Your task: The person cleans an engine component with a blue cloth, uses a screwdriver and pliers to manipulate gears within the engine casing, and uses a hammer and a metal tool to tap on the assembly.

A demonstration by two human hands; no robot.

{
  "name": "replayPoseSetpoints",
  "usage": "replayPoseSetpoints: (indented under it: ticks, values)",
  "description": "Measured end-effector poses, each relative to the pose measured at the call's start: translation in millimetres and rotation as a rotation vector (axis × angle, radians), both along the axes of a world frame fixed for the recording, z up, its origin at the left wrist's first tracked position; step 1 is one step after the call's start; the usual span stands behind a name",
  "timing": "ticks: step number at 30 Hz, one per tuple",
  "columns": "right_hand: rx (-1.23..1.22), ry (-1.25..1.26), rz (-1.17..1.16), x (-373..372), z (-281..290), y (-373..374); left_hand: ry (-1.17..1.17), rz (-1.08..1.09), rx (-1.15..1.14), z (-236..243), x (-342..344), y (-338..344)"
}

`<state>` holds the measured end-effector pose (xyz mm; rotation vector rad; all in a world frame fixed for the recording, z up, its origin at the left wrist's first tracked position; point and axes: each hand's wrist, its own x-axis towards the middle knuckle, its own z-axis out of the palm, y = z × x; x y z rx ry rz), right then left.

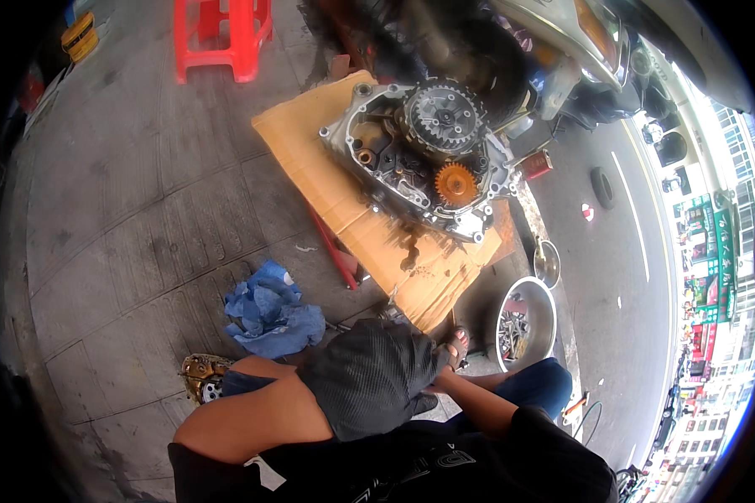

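Note:
A dark grey textured cloth (365, 377) is bunched at my lap, covering my left hand, whose fingers are hidden. My right hand (439, 379) grips the cloth at its right side, fingers mostly out of sight. Beyond them, an open metal engine casing (377, 180) lies on oil-stained cardboard (294, 142), with a round toothed clutch assembly (445, 116) and an orange-brown gear (455, 184) in it. A sandalled foot (455, 348) shows just beside the cloth.
Around me are crumpled blue cloths (273, 314), an oily metal part (201, 377), a metal bowl of small parts (524, 327) and a smaller pan (546, 264). A red stool (220, 59) and yellow bucket (80, 35) stand behind. A motorcycle (596, 42), loose tyre (601, 186) and road edge the right.

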<state>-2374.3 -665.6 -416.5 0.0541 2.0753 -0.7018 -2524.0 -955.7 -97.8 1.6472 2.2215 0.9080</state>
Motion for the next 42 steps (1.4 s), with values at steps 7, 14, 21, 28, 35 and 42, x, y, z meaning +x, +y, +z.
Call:
replayPoseSetpoints:
  ticks: [7, 14, 21, 28, 35, 42]
  values:
    - [0.129, -0.079, -0.017, 5.6, -8.5, -24.8, -0.224, 0.277, 0.016, 13.6, -32.8, -10.2]
    - [-0.029, -0.085, -0.058, 37.7, -50.4, -41.7, -0.559, 1.178, 0.558, -167.7, -87.2, -145.3]
    - [0.063, -0.090, -0.131, 35.7, -27.7, -8.9, -0.161, 0.997, -0.439, -421.7, 24.8, -125.3]
    - [0.089, -0.116, -0.279, 54.5, -35.6, -0.3, -0.247, 1.060, -0.675, -476.8, 18.9, -115.0]
    - [0.155, -0.195, -0.088, 45.1, -31.4, -33.4, -0.357, 1.224, -0.575, -471.2, -23.4, -175.4]
    - [0.224, -0.117, 0.027, 66.7, -30.3, -28.9, -0.750, 1.189, -0.349, -458.7, -51.5, -190.8]
